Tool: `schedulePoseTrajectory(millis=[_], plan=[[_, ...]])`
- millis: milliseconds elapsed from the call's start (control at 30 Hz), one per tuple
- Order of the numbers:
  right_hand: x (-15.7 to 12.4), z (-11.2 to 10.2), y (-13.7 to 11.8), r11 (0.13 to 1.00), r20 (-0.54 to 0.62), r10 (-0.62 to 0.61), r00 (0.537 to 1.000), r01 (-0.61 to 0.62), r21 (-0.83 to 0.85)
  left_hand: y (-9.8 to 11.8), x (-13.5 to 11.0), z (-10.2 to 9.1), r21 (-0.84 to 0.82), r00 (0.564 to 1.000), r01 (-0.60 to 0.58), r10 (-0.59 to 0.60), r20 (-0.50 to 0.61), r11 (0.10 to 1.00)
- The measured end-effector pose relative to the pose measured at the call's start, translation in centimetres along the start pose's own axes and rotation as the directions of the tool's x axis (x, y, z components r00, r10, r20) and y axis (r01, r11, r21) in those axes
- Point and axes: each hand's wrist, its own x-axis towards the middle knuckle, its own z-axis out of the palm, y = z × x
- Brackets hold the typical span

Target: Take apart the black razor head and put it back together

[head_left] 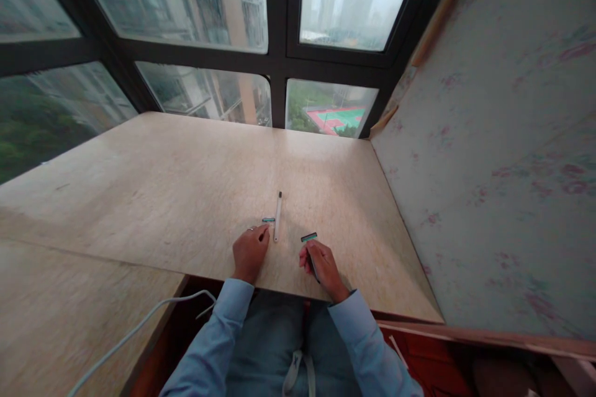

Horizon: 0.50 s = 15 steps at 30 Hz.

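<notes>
1. Two hands over the pale counter point(195, 186), both mine, cuffs of the light blue sleeves point(236, 298) at the wrists.
2. Right hand point(326, 265): my fingers pinch a razor point(308, 237) by its handle, thumb on top. Dark-and-teal head points away from me, clear of the fingertips; the lower handle shows dark beneath my palm.
3. Left hand point(249, 254): fingers curled in, thumb side toward the middle, a ring point(251, 229) on one of them. A second razor head point(269, 220) sits just beyond the fingertips — I cannot tell whether I grip a handle beneath it or only rest beside it.
4. Between the hands: a slim white stick point(278, 217) with a dark far end, lying lengthwise away from me, nearer to the left hand. The second razor head is right beside it; contact not resolvable.
5. Right razor: just to the right of the white stick's near end, apart from it.
6. Surroundings: a pale cable point(139, 324) curves over the lower left surface; my grey-blue trousers point(270, 341), with a light drawstring point(298, 369), show below the counter's near edge.
7. Beyond: dark window frames point(278, 65) along the far edge, buildings and a green-and-red court point(338, 118) outside — and a flower-patterned wall point(503, 186) at right.
</notes>
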Motion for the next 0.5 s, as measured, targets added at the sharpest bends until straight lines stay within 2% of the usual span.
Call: schedulePoseTrajectory(millis=[133,233,400,433,500], plan=[[-0.2,0.2,-0.1,1.000,-0.043,0.011,0.999,-0.012,-0.019,-0.1,0.0,0.3,-0.035,0.999,0.030,-0.030,-0.020,0.999],[-0.3,0.5,-0.2,0.999,-0.082,0.025,0.996,-0.027,-0.032,-0.3,0.0,0.2,-0.179,0.996,0.042,-0.054,-0.064,0.983],[-0.4,1.3,-0.6,0.999,-0.154,0.040,0.987,-0.045,-0.029,-0.1,-1.3,-1.0,-0.448,0.970,-0.075,-0.038,-0.239,0.891],[-0.4,1.5,-0.8,0.998,-0.165,0.046,0.985,-0.051,-0.027,0.3,-1.8,-1.3,-0.479,0.967,-0.082,-0.047,-0.251,0.874],[-0.3,2.1,-1.3,0.998,-0.175,0.057,0.983,-0.063,-0.026,1.4,-2.7,-1.7,-0.577,0.975,-0.056,-0.080,-0.208,0.814]])
